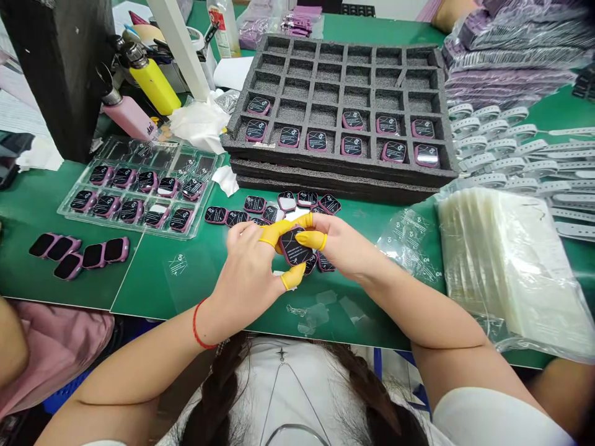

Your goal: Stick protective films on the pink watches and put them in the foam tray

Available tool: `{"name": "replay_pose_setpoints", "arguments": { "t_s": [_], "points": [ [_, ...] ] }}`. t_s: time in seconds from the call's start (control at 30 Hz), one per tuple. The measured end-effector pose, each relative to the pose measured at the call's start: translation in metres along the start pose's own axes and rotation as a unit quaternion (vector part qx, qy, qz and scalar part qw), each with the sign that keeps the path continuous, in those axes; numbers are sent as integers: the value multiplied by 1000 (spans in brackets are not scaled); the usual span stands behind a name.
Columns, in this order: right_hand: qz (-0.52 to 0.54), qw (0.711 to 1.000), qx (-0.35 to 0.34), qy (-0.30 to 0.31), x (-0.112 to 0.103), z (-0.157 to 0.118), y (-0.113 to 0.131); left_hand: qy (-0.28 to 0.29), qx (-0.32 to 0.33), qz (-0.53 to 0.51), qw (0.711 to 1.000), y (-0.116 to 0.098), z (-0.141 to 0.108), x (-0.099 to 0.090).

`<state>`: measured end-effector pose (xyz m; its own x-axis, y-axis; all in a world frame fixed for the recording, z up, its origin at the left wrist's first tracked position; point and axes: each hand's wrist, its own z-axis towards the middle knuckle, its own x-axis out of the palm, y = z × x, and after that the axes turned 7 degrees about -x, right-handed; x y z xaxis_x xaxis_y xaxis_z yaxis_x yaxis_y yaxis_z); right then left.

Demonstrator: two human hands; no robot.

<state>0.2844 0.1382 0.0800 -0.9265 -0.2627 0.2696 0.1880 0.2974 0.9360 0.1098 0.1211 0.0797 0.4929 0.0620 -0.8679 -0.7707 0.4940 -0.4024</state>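
Between my two hands is a pink-framed watch face [296, 246] with a printed film on its black screen. My left hand [253, 257], with yellow finger cots on thumb and index finger, grips it from the left. My right hand [330, 238], also wearing yellow cots, pinches it from the right and above. Several more watch faces [255, 204] lie on the green table just beyond my hands, some partly hidden by my fingers. Behind them stands a black foam tray [344, 166] whose front compartments hold watch faces. A clear plastic tray [130, 221] of watch faces sits to the left.
Bare-screened watches [94, 255] lie at far left. Bottles [155, 87] stand behind the clear tray. A stack of clear bags [502, 266] and white straps [493, 145] occupy the right. Film scraps [316, 314] lie near the front edge. Parts of other people show at the sides.
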Motion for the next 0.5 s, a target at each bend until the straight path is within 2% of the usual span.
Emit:
{"name": "replay_pose_setpoints", "arguments": {
  "t_s": [0.23, 0.4, 0.5],
  "points": [
    [32, 999, 0, -29, 6, 1, -8, -10, 9, -5, 1000, -3, -1, 2],
    [50, 996, 2, -69, 7, 0, -8, -4, -12, -33, 999, -1, 1, 4],
    [54, 996, -11, -64, 6, -3, -4, -14, -23, -41, 999, -1, 2, 3]
  ]
}}
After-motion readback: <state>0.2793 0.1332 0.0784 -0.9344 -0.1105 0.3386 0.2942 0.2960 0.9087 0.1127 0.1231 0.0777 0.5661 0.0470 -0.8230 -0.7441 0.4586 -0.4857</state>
